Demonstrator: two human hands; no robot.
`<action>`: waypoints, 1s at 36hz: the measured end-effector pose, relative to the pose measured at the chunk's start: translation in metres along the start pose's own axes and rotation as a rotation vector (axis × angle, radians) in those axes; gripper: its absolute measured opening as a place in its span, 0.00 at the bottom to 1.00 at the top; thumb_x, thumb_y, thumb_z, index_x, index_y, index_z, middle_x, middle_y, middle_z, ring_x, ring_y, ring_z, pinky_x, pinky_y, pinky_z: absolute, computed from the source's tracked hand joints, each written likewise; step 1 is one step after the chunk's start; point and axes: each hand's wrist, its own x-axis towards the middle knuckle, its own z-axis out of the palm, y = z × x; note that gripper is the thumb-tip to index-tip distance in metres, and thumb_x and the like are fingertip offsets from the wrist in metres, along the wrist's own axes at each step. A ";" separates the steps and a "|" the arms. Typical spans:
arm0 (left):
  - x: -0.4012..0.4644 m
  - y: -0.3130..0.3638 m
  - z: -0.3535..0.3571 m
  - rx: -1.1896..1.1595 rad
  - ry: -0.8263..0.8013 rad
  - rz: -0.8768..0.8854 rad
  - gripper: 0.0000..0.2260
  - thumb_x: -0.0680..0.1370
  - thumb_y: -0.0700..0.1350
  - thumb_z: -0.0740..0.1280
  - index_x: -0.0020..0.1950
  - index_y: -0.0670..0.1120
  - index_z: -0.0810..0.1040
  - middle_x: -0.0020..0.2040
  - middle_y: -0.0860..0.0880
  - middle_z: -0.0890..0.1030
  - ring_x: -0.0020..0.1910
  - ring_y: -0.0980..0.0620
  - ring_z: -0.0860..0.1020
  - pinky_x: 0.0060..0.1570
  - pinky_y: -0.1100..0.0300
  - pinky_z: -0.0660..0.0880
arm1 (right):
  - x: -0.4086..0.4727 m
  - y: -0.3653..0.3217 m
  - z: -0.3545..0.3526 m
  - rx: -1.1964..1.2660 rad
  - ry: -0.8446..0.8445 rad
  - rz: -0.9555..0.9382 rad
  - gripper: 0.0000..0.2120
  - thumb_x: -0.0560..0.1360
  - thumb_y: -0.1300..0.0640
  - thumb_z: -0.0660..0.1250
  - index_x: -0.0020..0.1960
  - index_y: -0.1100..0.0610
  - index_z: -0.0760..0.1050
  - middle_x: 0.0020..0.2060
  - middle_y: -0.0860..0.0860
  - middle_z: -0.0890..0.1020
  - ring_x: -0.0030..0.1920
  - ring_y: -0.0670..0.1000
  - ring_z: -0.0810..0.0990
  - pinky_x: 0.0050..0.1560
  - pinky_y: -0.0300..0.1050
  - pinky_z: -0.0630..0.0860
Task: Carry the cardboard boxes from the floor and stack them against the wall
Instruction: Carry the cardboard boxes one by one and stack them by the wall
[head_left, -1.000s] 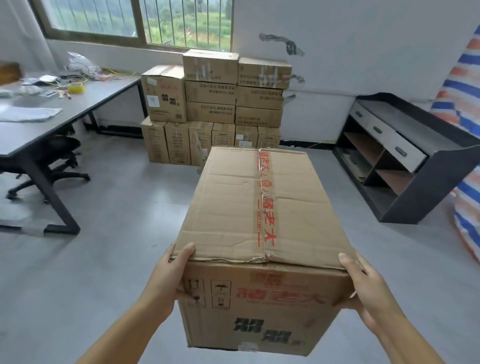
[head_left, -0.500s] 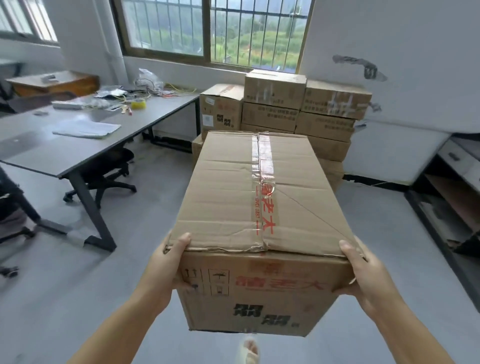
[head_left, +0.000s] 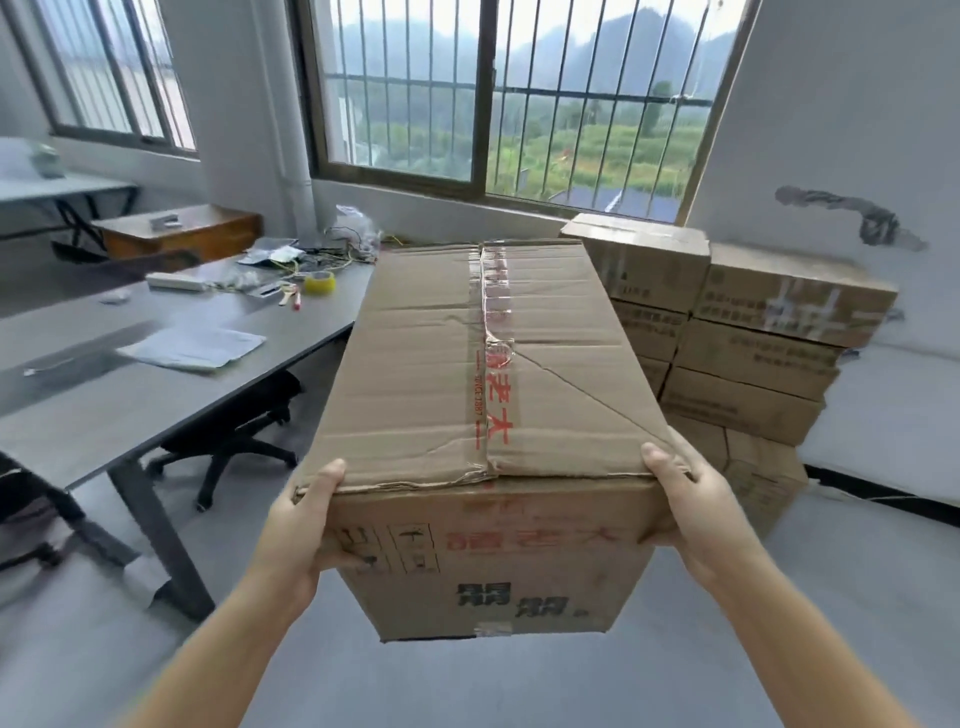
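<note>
1. A carried box (head_left: 483, 415) is held off the floor between the left hand (head_left: 298, 525) and right hand (head_left: 696, 514).
2. The surface (head_left: 130, 395) lies to its left.
3. The stacked boxes (head_left: 753, 353) stand behind it to the right, against the wall (head_left: 857, 130).

Long taped cardboard box (head_left: 467, 374) held aloft lengthwise, stacked cardboard boxes (head_left: 748, 338) behind against wall

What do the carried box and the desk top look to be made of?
Carried box: brown corrugated cardboard, matte, creased, its seam closed with glossy clear tape printed red. Desk top: smooth grey board with a slight sheen, probably laminate; its core cannot be told.
</note>
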 end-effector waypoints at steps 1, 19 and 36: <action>0.019 0.007 0.004 -0.008 -0.003 0.013 0.16 0.78 0.51 0.65 0.63 0.46 0.75 0.58 0.41 0.78 0.53 0.40 0.79 0.37 0.36 0.80 | 0.019 -0.004 0.009 -0.006 -0.004 -0.010 0.23 0.78 0.49 0.63 0.72 0.45 0.66 0.61 0.49 0.78 0.56 0.51 0.79 0.45 0.51 0.77; 0.396 0.207 0.070 -0.025 -0.129 0.200 0.16 0.77 0.52 0.66 0.63 0.49 0.74 0.58 0.44 0.78 0.49 0.48 0.78 0.34 0.39 0.80 | 0.339 -0.103 0.215 0.120 0.134 -0.156 0.24 0.78 0.52 0.64 0.73 0.48 0.65 0.48 0.43 0.79 0.45 0.45 0.78 0.30 0.51 0.77; 0.646 0.314 0.227 0.008 -0.265 0.244 0.12 0.77 0.53 0.65 0.57 0.49 0.75 0.49 0.46 0.74 0.45 0.45 0.77 0.27 0.39 0.79 | 0.624 -0.175 0.258 0.082 0.203 -0.199 0.21 0.78 0.51 0.65 0.70 0.50 0.69 0.55 0.49 0.75 0.44 0.49 0.74 0.39 0.80 0.71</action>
